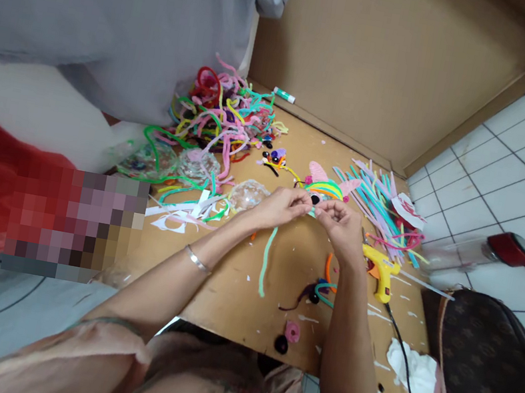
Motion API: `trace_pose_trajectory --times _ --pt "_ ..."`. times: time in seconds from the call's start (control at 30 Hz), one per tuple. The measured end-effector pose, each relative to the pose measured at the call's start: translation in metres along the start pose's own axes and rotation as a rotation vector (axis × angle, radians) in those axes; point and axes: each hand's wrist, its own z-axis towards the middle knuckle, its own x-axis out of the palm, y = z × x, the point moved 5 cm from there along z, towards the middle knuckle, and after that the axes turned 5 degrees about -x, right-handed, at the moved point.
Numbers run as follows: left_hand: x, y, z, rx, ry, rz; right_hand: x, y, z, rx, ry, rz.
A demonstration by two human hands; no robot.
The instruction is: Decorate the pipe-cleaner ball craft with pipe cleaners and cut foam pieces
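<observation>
My left hand (285, 208) and my right hand (340, 224) meet over the cardboard table, fingertips pinched close together. Something small and pale shows between them, too small to make out. Just behind the fingertips is a round black piece (314, 200). Beyond them lies a colourful craft piece (326, 187) with yellow, orange and green bands and two pink ear shapes; my hands partly hide it. A light green pipe cleaner (265, 268) extends below my left hand; whether it is held or lying there I cannot tell.
A tangled heap of pipe cleaners (220, 114) sits at the back left, straight ones (369, 195) at the right. A yellow glue gun (384, 272) with its cord lies by my right forearm. Near the right edge are a bottle (466, 253), a tissue (411, 375) and a brown bag (491, 365).
</observation>
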Motion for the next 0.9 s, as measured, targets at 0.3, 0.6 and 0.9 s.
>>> trace_pose_trajectory --times 0.3,0.6,0.9 --pt "0.014 0.010 -0.008 -0.131 0.313 0.176 0.006 -0.019 -0.006 0.091 0.386 -0.158" --pt "0.016 0.016 -0.031 -0.171 0.308 0.232 0.015 -0.031 -0.040 0.174 0.288 0.112" --pt "0.019 0.025 -0.040 -0.176 0.317 0.156 0.005 -0.044 -0.047 0.342 0.207 0.560"
